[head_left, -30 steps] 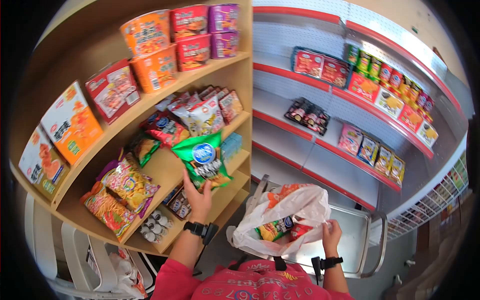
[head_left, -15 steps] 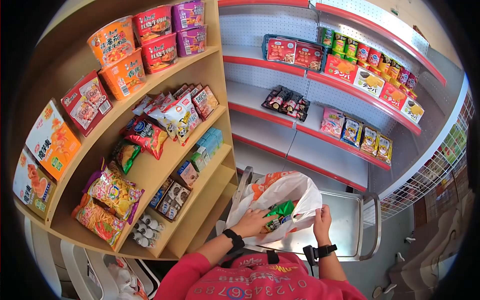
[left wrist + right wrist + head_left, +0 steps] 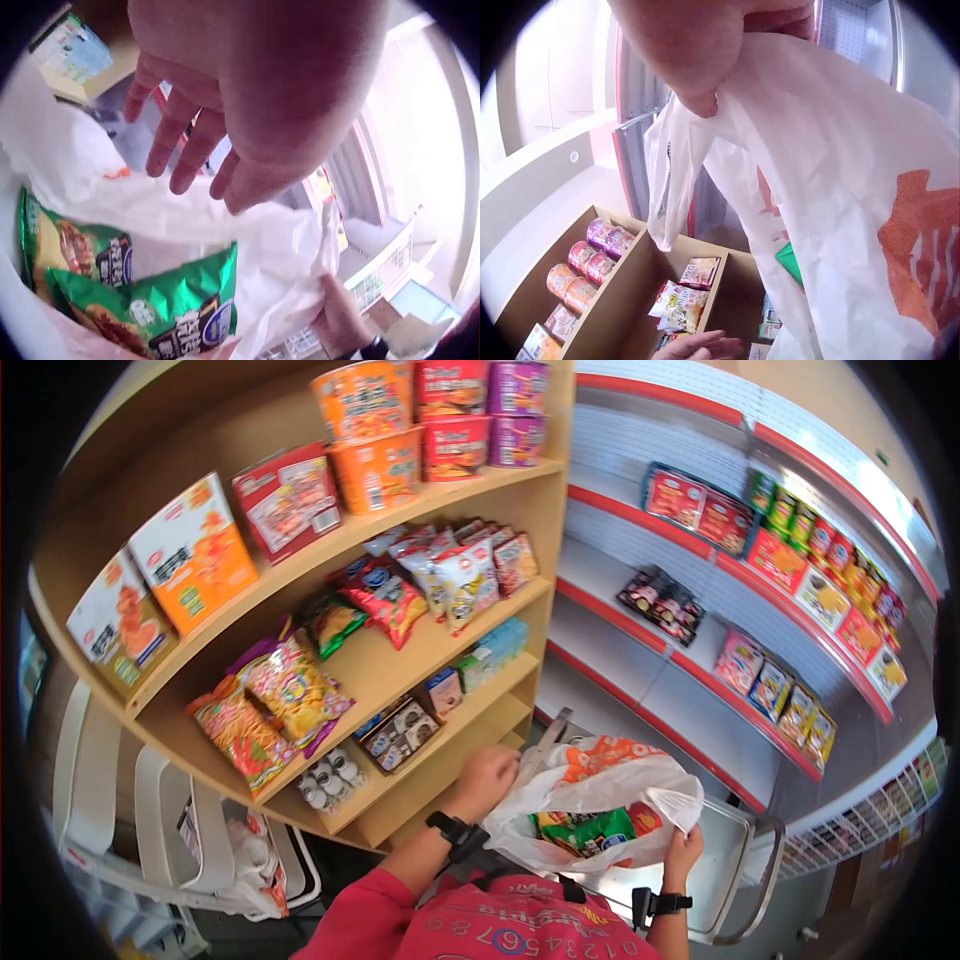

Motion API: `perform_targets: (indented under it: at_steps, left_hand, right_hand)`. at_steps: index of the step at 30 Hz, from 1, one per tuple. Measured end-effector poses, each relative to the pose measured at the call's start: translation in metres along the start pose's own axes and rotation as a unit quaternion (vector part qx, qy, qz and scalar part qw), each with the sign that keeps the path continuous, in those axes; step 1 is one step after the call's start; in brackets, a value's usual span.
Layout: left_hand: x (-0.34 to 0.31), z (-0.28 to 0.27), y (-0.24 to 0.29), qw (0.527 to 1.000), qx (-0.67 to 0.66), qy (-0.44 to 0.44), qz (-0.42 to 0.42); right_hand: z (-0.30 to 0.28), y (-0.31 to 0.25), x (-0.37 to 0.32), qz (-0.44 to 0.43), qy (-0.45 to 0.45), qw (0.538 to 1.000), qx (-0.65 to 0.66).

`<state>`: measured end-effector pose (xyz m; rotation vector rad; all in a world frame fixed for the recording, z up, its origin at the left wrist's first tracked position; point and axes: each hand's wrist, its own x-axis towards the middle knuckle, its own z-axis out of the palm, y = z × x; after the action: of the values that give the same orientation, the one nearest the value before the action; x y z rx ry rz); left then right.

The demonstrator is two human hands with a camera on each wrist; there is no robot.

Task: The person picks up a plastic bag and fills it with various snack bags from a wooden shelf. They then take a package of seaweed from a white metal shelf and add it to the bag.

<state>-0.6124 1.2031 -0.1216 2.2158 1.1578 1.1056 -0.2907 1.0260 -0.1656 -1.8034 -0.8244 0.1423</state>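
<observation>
A white plastic bag (image 3: 545,792) with orange print stands open in front of the person. My right hand (image 3: 683,852) grips its rim on the right side; the right wrist view shows the gathered film between thumb and fingers. Inside lie green snack bags, one green chip bag (image 3: 606,830) uppermost, with a bit of red packaging beside it. In the left wrist view two green bags (image 3: 161,304) show printed fronts. My left hand (image 3: 486,776) is empty, held at the bag's left edge near the wooden shelf, its fingers loosely extended (image 3: 184,142).
Beneath the plastic bag is a metal cart (image 3: 728,870) with a tubular handle. At left, a wooden shelf (image 3: 400,680) holds noodle cups, boxes and snack bags. A red-edged metal rack (image 3: 620,600) with packaged snacks stands behind. White bins (image 3: 180,800) sit at lower left.
My left hand carried a green chip bag from the wooden shelf into the plastic bag and let it go. It has come out empty, back toward the shelf. The right hand keeps its grip.
</observation>
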Motion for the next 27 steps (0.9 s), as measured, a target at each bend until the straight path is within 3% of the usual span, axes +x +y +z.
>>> perform_targets:
  at_steps: [3, 7, 10, 15, 19, 22, 27]
  left_hand:
    - [0.003, -0.059, -0.038, 0.959, 0.059, 0.265, -0.076]
    - [-0.006, -0.144, -0.055, 0.844, 0.273, 0.454, -0.082]
    - [-0.015, -0.186, -0.066, 0.798, 0.28, 0.518, -0.129]
    - [-0.02, -0.196, -0.066, 0.798, 0.276, 0.504, -0.181]
    - [-0.012, -0.175, -0.059, 0.829, 0.305, 0.458, -0.097]
    - [0.005, -0.156, -0.06, 0.897, 0.243, 0.365, -0.06]
    - [0.037, -0.126, -0.082, 0.931, 0.219, 0.274, -0.099]
  right_hand:
    - [0.004, 0.0, 0.002, 0.026, -0.024, 0.998, 0.043]
    - [0.013, 0.004, 0.006, 0.002, -0.035, 0.999, 0.037]
    - [0.017, -0.003, 0.008, -0.008, -0.044, 0.999, 0.024]
    - [0.022, -0.006, 0.009, -0.025, -0.044, 0.999, 0.017]
    - [0.022, -0.012, 0.009, -0.017, -0.047, 0.999, 0.009]
    - [0.021, -0.008, 0.009, -0.017, -0.05, 0.999, 0.007]
    - [0.014, -0.008, 0.006, -0.01, -0.044, 0.999, 0.013]
